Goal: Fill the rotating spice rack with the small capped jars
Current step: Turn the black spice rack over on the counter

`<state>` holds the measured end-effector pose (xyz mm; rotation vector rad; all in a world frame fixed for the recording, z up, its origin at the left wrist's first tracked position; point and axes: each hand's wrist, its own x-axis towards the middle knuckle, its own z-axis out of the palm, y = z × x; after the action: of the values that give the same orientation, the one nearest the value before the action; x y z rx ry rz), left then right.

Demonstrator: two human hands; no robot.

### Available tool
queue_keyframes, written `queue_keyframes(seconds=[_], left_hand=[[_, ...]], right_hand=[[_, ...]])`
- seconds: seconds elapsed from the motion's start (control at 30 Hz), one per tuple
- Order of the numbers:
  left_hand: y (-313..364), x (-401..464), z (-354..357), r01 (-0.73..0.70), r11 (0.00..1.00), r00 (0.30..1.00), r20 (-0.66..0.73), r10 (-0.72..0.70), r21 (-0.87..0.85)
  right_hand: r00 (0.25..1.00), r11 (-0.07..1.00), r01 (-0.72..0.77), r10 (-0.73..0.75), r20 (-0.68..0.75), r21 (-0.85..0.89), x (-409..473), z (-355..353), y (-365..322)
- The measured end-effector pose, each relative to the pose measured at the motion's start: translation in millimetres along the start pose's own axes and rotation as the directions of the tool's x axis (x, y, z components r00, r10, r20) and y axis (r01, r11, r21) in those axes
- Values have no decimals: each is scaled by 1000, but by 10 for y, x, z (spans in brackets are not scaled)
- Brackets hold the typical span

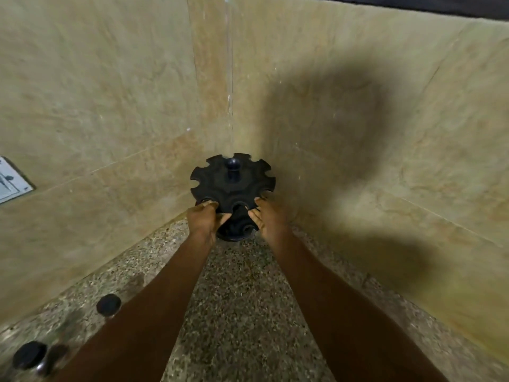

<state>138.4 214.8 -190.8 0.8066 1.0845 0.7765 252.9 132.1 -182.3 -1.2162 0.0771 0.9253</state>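
A home kitchen, seen at the inner corner of a worktop.

The speckled granite counter (242, 293) runs into a corner where two walls covered with large beige stone-look tiles (110, 92) meet, with a grout line going up at 12 o'clock. In this corner stands a black rotating spice rack (232, 186) with round slots on its edge and a knob on top, a usual kitchen thing. At 8 o'clock, on the counter, stand small jars with dark caps (108, 304), one more (29, 355) near the lower left edge. At 9 o'clock a pale plate (12, 180) is fixed on the wall; it is too blurred to say what it is.
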Motion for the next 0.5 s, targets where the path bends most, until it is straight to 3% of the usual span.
queue_keyframes(seconds=[0.13,0.5], left_hand=[[-263,-616,47,-6,998,998,55,2,61],[-1417,-2857,-26,-18,999,995,99,23,-48]], right_hand=[[1000,996,-25,25,-4,86,-562,-505,-40],[998,1000,-3,4,-67,8,-2410,-2258,163]])
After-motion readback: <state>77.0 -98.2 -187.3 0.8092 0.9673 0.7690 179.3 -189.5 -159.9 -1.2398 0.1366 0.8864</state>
